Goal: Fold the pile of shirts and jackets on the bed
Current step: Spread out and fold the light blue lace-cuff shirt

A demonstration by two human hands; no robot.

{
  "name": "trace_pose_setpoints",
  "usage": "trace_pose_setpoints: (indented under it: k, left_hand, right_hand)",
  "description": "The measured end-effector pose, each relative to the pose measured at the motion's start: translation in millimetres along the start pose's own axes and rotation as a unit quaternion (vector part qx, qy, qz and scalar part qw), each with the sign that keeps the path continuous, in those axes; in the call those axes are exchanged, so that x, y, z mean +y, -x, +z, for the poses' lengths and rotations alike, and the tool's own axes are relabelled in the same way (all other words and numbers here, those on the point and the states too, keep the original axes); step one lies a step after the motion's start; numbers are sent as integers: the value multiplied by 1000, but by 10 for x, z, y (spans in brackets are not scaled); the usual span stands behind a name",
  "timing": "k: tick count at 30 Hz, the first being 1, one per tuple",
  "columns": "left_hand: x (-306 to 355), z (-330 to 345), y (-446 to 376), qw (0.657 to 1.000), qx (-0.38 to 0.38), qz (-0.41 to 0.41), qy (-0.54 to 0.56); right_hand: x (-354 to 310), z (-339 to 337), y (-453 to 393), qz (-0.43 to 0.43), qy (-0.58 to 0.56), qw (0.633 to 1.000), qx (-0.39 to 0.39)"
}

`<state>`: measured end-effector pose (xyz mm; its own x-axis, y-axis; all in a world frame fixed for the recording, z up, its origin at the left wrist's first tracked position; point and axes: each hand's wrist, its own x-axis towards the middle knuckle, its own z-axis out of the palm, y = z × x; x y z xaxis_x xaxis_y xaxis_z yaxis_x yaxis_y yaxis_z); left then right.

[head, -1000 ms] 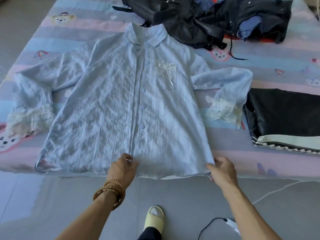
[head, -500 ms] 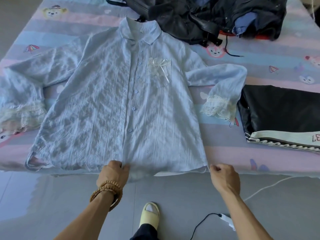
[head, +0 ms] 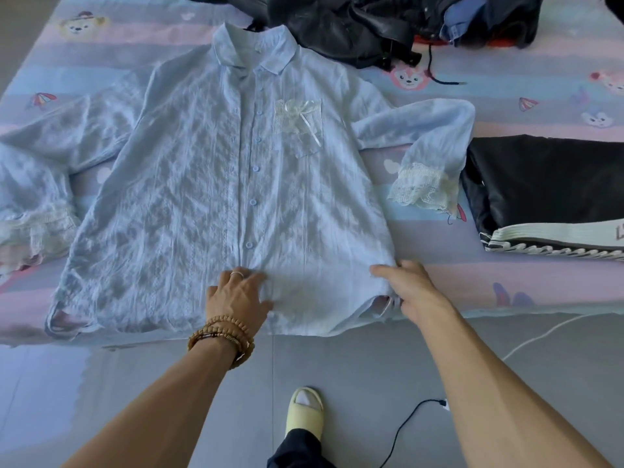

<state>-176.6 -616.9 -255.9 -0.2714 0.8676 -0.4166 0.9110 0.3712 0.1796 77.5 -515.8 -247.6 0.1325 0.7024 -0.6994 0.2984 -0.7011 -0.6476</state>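
Now a light blue shirt (head: 216, 184) lies spread flat, front side up and buttoned, on the bed (head: 506, 96), and it fills the middle and left of the frame. Its collar points to the top of the frame and its hem lies at the bed's near edge. The left hand (head: 238, 295), with a ring and a bead bracelet (head: 223, 339) at the wrist, rests flat on the hem near the button line, fingers spread over the cloth. The right hand (head: 410, 290) is at the lower right corner of the shirt; its fingers lie open on the side seam, and I cannot tell if it pinches the cloth. In the upper part of the frame a pile of dark clothes (head: 388, 25) waits on the bed. At the right edge lies a folded black jacket (head: 547, 184), well apart from the shirt's body but near the lace cuff (head: 422, 190). Below, one foot in a yellow slipper (head: 304, 413) stands on the grey floor.
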Motion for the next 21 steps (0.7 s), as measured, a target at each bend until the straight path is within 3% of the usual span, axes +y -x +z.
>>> trace_pose_setpoints:
  k: [2,5,10,13,17,21]
  left_hand:
    - [4,-32,-4,1000,-9,-5,-16]
    - [5,-48,-16,1000,-21,-10,-9]
    - [112,-250,-117,993,-80,-15,-87]
    - [345,-503,-348,996,-35,8,-87]
    - [911,-824,-1091,997,8,64,32]
    - [1390,-979,-2019,994,22,75,80]
  right_hand:
    - [84,-105,30,-36,10,997,63]
    - [280,-183,63,-87,159,976,124]
    - [211,-152,96,-52,309,936,161]
    - [-204,-218,-78,-124,290,928,200]
    - [-1115,-266,-721,-236,284,918,143]
    - [-2073,-222,-1539,-324,306,887,121]
